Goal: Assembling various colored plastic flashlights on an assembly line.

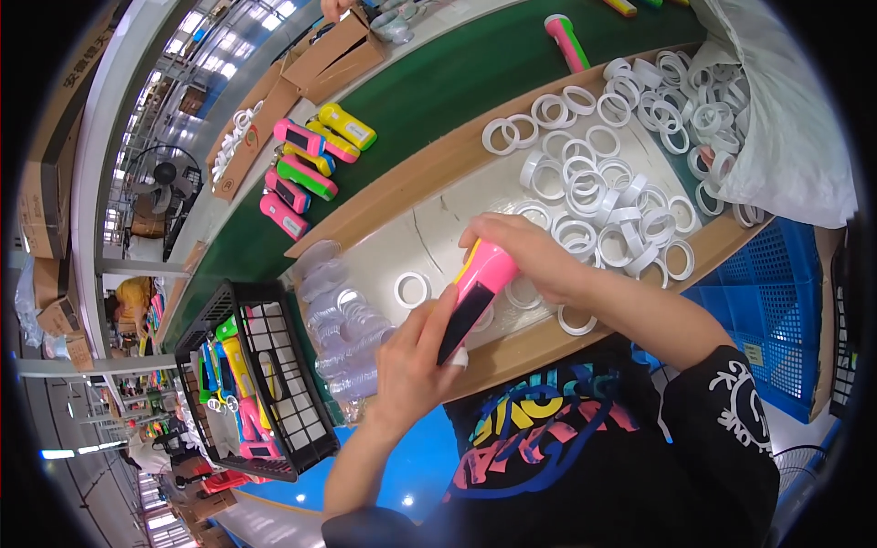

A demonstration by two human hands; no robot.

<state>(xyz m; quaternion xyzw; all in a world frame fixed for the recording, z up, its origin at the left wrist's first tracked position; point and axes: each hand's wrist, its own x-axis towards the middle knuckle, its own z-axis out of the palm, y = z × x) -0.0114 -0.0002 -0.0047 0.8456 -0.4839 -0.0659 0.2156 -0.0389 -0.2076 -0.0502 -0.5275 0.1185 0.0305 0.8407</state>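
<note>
A pink and yellow flashlight (493, 271) with a long black panel is held at a slant between both hands, over the near side of a shallow cardboard tray (365, 224). My left hand (413, 356) is closed round its lower part, and a small white bit shows by the fingers. My right hand (534, 256) is closed on its upper, pink end, hiding that end. Loose white plastic rings (585, 183) are heaped in the tray beyond my right hand. One white ring (412, 289) lies alone near my left hand. Clear round lenses (343, 338) are piled at the tray's left end.
Several finished-looking flashlights (311, 169) lie on the green belt (411, 82), with another flashlight (566, 41) farther right. A black crate (297, 402) at left holds more. A white bag (786, 119) spills rings at right, above a blue crate (758, 310). Cardboard boxes (333, 59) stand at back.
</note>
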